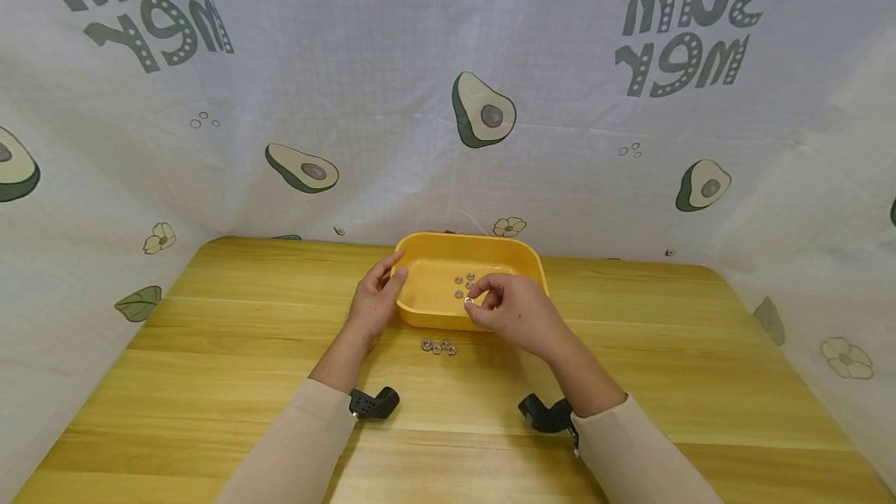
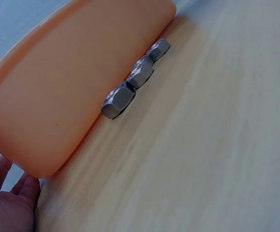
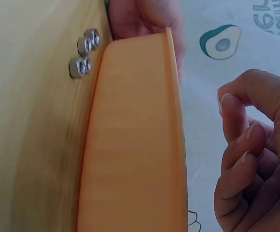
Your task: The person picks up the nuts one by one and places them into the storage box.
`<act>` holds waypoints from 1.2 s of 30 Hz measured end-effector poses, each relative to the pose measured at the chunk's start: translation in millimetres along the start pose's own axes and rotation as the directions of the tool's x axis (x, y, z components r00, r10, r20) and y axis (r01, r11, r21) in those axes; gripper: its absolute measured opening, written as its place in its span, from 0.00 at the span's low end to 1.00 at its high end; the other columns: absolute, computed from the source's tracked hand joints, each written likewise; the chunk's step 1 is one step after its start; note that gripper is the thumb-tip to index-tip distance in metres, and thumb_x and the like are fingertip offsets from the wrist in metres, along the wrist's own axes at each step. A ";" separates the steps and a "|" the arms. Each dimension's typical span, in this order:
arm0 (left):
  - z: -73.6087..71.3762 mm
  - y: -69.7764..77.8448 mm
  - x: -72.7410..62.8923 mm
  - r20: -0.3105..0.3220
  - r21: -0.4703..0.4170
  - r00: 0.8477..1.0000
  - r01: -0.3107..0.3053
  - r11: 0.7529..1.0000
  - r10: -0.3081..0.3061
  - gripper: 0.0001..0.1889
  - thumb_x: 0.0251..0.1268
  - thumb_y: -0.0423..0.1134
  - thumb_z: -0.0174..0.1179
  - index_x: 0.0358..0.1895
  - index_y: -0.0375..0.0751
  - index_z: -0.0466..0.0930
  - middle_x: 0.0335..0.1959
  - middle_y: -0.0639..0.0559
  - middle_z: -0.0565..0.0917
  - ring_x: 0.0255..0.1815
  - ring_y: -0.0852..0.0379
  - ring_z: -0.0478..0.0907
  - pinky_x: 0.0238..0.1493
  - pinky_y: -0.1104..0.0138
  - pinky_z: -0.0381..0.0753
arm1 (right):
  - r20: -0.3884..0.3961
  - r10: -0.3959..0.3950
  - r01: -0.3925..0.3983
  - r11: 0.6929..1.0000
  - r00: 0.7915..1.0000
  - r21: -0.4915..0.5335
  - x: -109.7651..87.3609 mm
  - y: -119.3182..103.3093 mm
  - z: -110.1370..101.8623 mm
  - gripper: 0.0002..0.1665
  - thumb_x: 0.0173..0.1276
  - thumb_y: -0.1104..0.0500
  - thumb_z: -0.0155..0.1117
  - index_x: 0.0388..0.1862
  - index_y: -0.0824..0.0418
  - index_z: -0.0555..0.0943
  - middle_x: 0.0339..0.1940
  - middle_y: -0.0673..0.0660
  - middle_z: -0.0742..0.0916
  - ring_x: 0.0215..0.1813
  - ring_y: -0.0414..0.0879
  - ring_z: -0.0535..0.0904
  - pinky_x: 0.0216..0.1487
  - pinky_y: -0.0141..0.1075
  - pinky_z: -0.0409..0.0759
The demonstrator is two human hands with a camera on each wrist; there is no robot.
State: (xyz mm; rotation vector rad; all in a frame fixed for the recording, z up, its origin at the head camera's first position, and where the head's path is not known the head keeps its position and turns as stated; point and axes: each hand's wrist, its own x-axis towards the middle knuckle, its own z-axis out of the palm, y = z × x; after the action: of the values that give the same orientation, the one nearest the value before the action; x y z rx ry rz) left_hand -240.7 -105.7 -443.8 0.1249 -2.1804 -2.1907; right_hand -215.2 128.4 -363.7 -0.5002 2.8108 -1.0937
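A yellow plastic bin sits on the wooden table, with several metal nuts lying on its floor. In front of it several more nuts stand close together; the left wrist view shows these nuts beside the bin's near wall. My left hand rests against the bin's left end, fingers fairly straight. Over the near right part of the bin, my right hand pinches a small nut between thumb and index finger. In the right wrist view the fingertips mostly hide that nut.
A white cloth printed with avocados hangs behind the table and at its sides. A black wrist camera sits on the left wrist and another wrist camera on the right.
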 end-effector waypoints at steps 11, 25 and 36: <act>-0.6 1.0 0.3 -0.004 0.000 1.000 0.008 1.000 -0.008 0.23 0.80 0.45 0.55 0.74 0.53 0.71 0.79 0.49 0.65 0.76 0.45 0.68 0.75 0.51 0.72 | 0.031 -0.006 0.005 1.000 0.999 0.009 41.2 3.0 -0.5 0.08 0.68 0.53 0.71 0.40 0.55 0.86 0.26 0.52 0.85 0.22 0.44 0.72 0.23 0.33 0.70; -0.2 0.1 0.4 -0.001 -0.004 1.000 0.000 1.000 0.000 0.23 0.79 0.45 0.56 0.74 0.52 0.72 0.78 0.49 0.67 0.74 0.45 0.70 0.74 0.51 0.73 | 0.084 0.106 -0.110 0.993 0.991 0.035 77.6 15.0 24.9 0.07 0.67 0.54 0.71 0.39 0.57 0.87 0.25 0.55 0.89 0.24 0.46 0.79 0.26 0.31 0.72; -0.7 0.1 0.3 -0.004 0.009 1.000 -0.002 1.000 0.002 0.24 0.79 0.45 0.55 0.74 0.52 0.71 0.78 0.48 0.67 0.74 0.44 0.69 0.73 0.50 0.73 | 0.084 0.184 -0.186 0.982 0.979 0.015 85.5 18.9 34.8 0.07 0.65 0.54 0.72 0.37 0.56 0.87 0.20 0.52 0.85 0.22 0.44 0.73 0.24 0.31 0.69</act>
State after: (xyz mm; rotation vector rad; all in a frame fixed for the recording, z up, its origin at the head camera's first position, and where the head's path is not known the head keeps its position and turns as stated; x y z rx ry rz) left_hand -241.0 -106.4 -443.7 0.1267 -2.1874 -2.1781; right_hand -294.2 90.9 -398.8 -0.2678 2.7051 -1.0419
